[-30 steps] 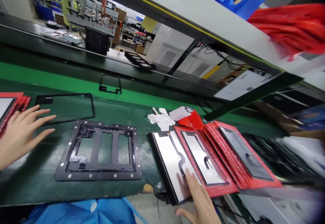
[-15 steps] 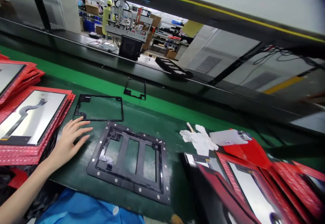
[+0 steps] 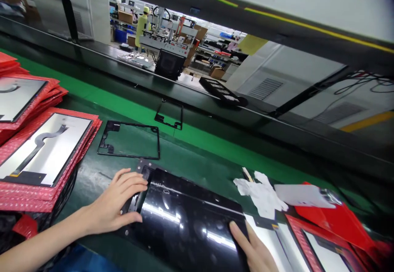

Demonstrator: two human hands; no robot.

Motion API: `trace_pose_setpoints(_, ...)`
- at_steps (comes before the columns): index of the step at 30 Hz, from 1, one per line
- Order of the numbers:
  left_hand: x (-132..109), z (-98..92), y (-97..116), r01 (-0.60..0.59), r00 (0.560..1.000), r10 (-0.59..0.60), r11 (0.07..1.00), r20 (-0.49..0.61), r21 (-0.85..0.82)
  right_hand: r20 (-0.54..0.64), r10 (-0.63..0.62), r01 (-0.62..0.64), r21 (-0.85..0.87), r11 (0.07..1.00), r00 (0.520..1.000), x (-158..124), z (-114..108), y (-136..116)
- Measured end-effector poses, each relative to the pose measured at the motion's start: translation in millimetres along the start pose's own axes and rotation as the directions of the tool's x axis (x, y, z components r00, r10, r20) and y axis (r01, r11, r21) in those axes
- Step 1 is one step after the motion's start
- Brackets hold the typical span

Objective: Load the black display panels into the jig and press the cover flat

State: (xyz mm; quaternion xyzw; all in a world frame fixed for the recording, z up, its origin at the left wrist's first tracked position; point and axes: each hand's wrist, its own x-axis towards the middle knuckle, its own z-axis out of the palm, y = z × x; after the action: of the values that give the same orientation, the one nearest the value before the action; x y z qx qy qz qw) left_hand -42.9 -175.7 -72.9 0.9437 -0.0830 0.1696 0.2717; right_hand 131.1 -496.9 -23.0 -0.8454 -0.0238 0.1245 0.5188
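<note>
A glossy black display panel [image 3: 191, 218] lies tilted over the black fixture frame [image 3: 144, 164], hiding most of it. My right hand [image 3: 257, 247] grips the panel's right edge, thumb on the shiny face and the other fingers behind it. At the left end, my left hand [image 3: 123, 200] reaches over the fixture with its fingers stretched out and apart. Its fingertips are at the panel's left edge; whether they touch it I cannot tell. Beyond the hands, a thin black bezel frame [image 3: 128, 157] lies flat on the green mat [image 3: 92, 177].
Display panels with ribbon cables [image 3: 40, 140] lie on stacked red bubble-wrap sleeves [image 3: 27, 200] at left. To the right are a crumpled white cloth [image 3: 260, 194], a clear bottle [image 3: 303, 195], a red sleeve [image 3: 347, 222] and more panels. A second bezel frame [image 3: 181, 118] lies farther back.
My right hand has brought the black panel from the right onto the fixture, which was uncovered before. My left hand has moved right, to the fixture's left end.
</note>
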Motion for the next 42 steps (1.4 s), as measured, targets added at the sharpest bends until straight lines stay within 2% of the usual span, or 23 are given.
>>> trace_pose_setpoints(3, 1, 1.2, -7, -0.015, 0.998, 0.011, 0.997, 0.068, 0.070, 0.048, 0.050, -0.054, 0.088, 0.995, 0.998, 8, 27, -8)
trace_pose_setpoints(7, 0, 1.2, -14, -0.019, 0.997, 0.011, 0.994, 0.079, 0.107, 0.042, 0.021, -0.024, 0.075, 0.997, 0.999, 13, 39, -7)
trace_pose_setpoints(11, -2, 1.9, -17, 0.002, 0.997, -0.009, 0.995, 0.074, 0.095, 0.049, -0.024, 0.021, 0.049, 0.999, 0.999, 19, 42, -1)
trace_pose_setpoints(16, -2, 1.5, -20, 0.026, 0.995, -0.034, 0.996, 0.097, 0.086, 0.067, 0.002, -0.004, 0.034, 0.999, 0.998, 23, 46, -1)
trace_pose_setpoints(23, 0, 2.3, -21, 0.028, 0.997, -0.032, 0.998, 0.065, 0.056, 0.052, -0.003, 0.002, 0.012, 1.000, 0.999, 23, 49, 1)
trace_pose_setpoints(28, 0, 3.0, -21, 0.045, 0.994, -0.051, 0.997, 0.093, 0.066, 0.037, -0.008, 0.008, 0.011, 1.000, 0.999, 24, 50, 8)
trace_pose_setpoints(33, -1, 2.8, -21, 0.056, 0.990, -0.063, 0.997, 0.127, 0.058, 0.061, 0.038, -0.041, 0.046, 0.998, 0.997, 27, 51, 6)
trace_pose_setpoints(39, -5, 4.3, -20, 0.202, 0.973, -0.200, 0.979, 0.117, -0.006, 0.092, 0.103, -0.102, -0.020, 0.995, 0.990, 29, 48, 4)
trace_pose_setpoints(42, -7, 4.5, -20, 0.211, 0.968, -0.206, 0.977, 0.145, -0.026, 0.095, 0.125, -0.122, -0.035, 0.992, 0.988, 25, 49, 4)
